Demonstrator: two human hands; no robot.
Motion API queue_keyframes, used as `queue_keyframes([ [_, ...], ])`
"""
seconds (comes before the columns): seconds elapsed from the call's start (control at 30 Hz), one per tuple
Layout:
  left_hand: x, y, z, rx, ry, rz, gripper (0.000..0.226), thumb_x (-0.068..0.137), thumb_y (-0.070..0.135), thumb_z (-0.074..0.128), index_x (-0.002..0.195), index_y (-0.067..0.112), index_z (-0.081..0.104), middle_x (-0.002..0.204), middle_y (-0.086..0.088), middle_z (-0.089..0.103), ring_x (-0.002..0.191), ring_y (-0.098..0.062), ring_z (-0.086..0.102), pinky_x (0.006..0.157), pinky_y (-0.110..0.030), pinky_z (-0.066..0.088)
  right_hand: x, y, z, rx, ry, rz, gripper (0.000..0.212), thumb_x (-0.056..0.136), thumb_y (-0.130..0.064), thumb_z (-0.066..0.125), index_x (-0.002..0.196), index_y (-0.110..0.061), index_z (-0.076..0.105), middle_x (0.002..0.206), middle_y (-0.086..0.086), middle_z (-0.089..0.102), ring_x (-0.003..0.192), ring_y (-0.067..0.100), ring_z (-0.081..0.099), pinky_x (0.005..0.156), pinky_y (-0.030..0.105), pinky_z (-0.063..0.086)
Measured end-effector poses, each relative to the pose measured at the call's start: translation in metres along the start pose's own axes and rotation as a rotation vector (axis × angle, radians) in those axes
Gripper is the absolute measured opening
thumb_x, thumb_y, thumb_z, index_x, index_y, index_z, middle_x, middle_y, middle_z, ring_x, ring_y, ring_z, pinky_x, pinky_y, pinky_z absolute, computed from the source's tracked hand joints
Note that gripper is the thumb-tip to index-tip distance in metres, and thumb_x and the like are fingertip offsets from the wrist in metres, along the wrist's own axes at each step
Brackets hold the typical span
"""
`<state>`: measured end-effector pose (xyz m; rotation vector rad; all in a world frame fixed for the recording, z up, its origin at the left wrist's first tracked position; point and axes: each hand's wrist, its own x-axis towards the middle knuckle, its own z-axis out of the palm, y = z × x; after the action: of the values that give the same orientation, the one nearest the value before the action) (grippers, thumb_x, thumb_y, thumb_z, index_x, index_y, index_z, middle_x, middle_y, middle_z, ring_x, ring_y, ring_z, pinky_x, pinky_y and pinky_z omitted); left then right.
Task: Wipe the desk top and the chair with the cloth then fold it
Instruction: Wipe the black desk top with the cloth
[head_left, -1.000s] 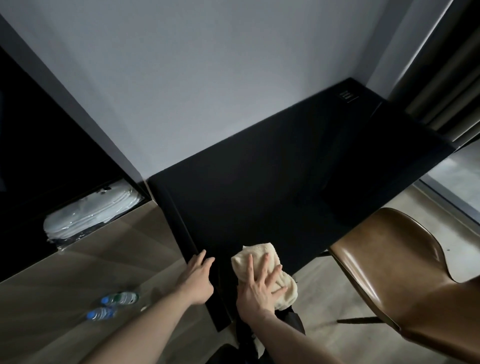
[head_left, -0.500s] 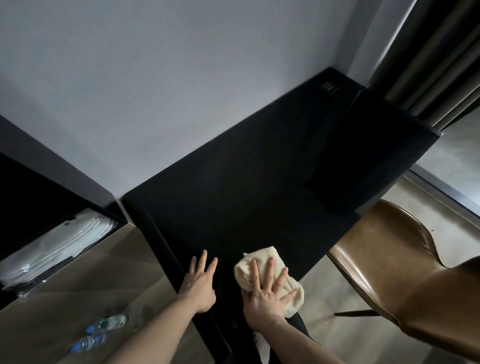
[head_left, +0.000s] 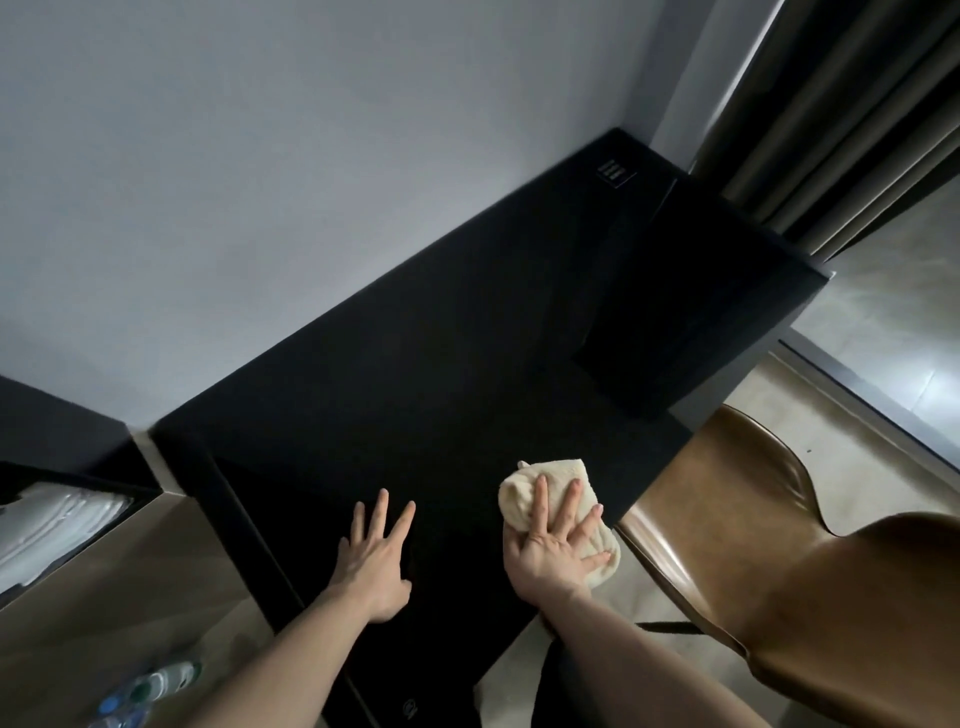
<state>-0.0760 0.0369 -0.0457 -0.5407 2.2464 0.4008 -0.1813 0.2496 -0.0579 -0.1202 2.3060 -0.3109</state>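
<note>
A black desk top (head_left: 441, 374) runs from the near left to the far right corner along a pale wall. A bunched cream cloth (head_left: 558, 486) lies on its near right edge. My right hand (head_left: 553, 545) presses flat on the cloth with fingers spread straight. My left hand (head_left: 376, 558) rests flat on the desk top to the left of the cloth, fingers straight and apart. A brown leather chair (head_left: 779, 566) stands to the right of the desk, close to the cloth.
A dark raised panel (head_left: 691, 306) sits at the desk's far right. Curtains (head_left: 841, 104) hang behind it. At the left is a lower wooden counter (head_left: 119, 587) with water bottles (head_left: 150, 691) and a shelf with wrapped white items (head_left: 57, 525).
Both hands have shifted forward and rightward over the desk top, the right one sliding the cloth along the near right edge. The view has swung to the right.
</note>
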Motion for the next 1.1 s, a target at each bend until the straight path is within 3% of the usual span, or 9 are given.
queue_keyframes([
  [0.33,0.078,0.112,-0.082,-0.024,0.066,0.076,0.109,0.097,0.036,0.071,0.167,0.036,-0.012,0.169,-0.002,-0.037,0.160,-0.038,-0.021,0.129,-0.059,0.020,0.102,0.070,-0.124,0.026,0.106,0.050,0.079,0.101,-0.072,0.026,0.159,-0.055,-0.024,0.161,-0.002,-0.052,0.155,0.045,-0.033,0.121,0.073,-0.004],
  [0.47,0.114,0.168,-0.111,-0.046,0.073,0.059,0.113,0.095,0.037,0.074,0.167,0.036,-0.013,0.169,0.000,-0.037,0.160,-0.036,-0.022,0.128,-0.060,0.018,0.154,0.114,-0.186,0.029,0.181,0.041,0.079,0.100,-0.072,0.032,0.159,-0.058,-0.019,0.163,-0.006,-0.049,0.156,0.045,-0.031,0.121,0.072,-0.007],
  [0.7,0.177,0.256,-0.154,-0.079,0.062,0.015,0.124,0.088,0.043,0.082,0.167,0.038,-0.014,0.168,0.002,-0.038,0.160,-0.037,-0.021,0.125,-0.063,0.028,0.246,0.178,-0.296,0.023,0.251,0.032,0.078,0.101,-0.071,0.034,0.160,-0.058,-0.015,0.164,-0.007,-0.047,0.157,0.045,-0.027,0.124,0.070,-0.006],
  [0.83,0.211,0.305,-0.178,-0.118,0.018,-0.037,0.130,0.085,0.046,0.085,0.165,0.040,-0.017,0.167,0.001,-0.041,0.159,-0.040,-0.023,0.124,-0.070,0.022,0.304,0.211,-0.367,0.044,0.263,0.040,0.079,0.100,-0.073,0.033,0.161,-0.057,-0.015,0.165,-0.008,-0.045,0.156,0.043,-0.031,0.124,0.070,-0.008],
  [0.97,0.231,0.329,-0.188,-0.140,-0.019,-0.122,0.142,0.080,0.049,0.089,0.157,0.045,-0.031,0.158,-0.001,-0.054,0.155,-0.046,-0.030,0.121,-0.075,0.015,0.356,0.240,-0.431,0.053,0.291,0.058,0.080,0.099,-0.072,0.037,0.162,-0.056,-0.010,0.169,-0.008,-0.039,0.157,0.041,-0.030,0.121,0.075,-0.006],
  [1.1,0.233,0.329,-0.186,-0.149,-0.017,-0.143,0.144,0.079,0.048,0.090,0.156,0.050,-0.031,0.156,0.004,-0.056,0.156,-0.043,-0.030,0.122,-0.074,0.016,0.397,0.257,-0.478,0.037,0.322,0.126,0.082,0.098,-0.069,0.041,0.163,-0.053,-0.006,0.171,-0.005,-0.033,0.159,0.041,-0.024,0.120,0.078,0.001],
])
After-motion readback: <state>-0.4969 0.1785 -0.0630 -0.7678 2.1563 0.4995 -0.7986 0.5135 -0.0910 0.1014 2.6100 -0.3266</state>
